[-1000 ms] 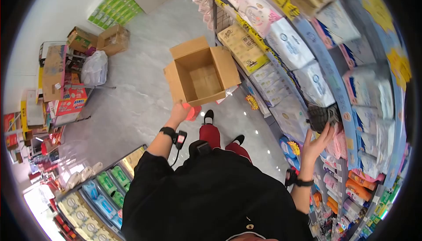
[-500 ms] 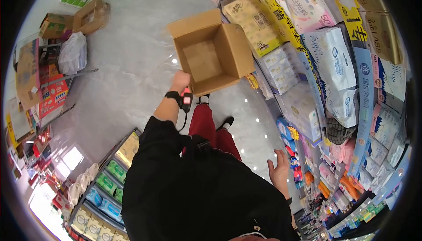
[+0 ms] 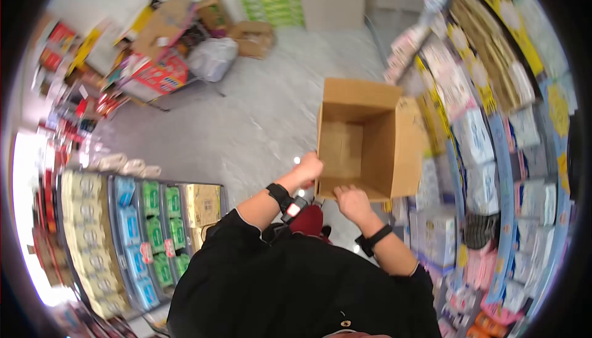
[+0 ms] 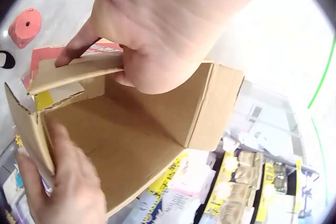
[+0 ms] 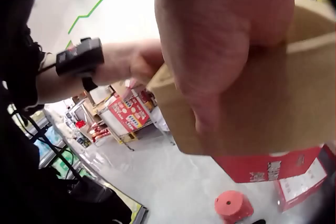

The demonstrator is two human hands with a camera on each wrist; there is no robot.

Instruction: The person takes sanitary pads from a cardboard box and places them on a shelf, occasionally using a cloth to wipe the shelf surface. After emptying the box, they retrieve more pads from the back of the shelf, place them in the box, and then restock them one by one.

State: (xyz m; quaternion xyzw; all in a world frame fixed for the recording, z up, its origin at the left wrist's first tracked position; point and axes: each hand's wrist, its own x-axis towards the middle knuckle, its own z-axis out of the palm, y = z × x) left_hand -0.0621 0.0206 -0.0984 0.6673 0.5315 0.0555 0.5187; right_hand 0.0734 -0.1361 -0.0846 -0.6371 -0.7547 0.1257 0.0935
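Observation:
An open, empty cardboard box (image 3: 342, 144) is in front of me in the head view, its flaps folded outward. My left hand (image 3: 308, 168) grips the box's near left corner. In the left wrist view, its fingers curl over a cardboard flap (image 4: 73, 71). My right hand (image 3: 354, 205) is at the near edge of the box. The right wrist view shows its thumb on the outer face of the cardboard, with the other fingers hidden over the edge. Seen from the left wrist, the right hand (image 4: 71, 182) straddles a side wall of the box.
Shelves of packaged tissue and pads (image 3: 475, 134) run along the right, close to the box. A display of wet-wipe packs (image 3: 129, 227) stands at lower left. Beyond are a cluttered table (image 3: 154, 73) and a white bag (image 3: 213, 58). A pinkish-red stool-like object (image 5: 233, 206) is on the floor.
My right hand has left the dark grey item on the right shelf and come over to the box's near edge. My left hand has kept hold; the view has turned rightward and back.

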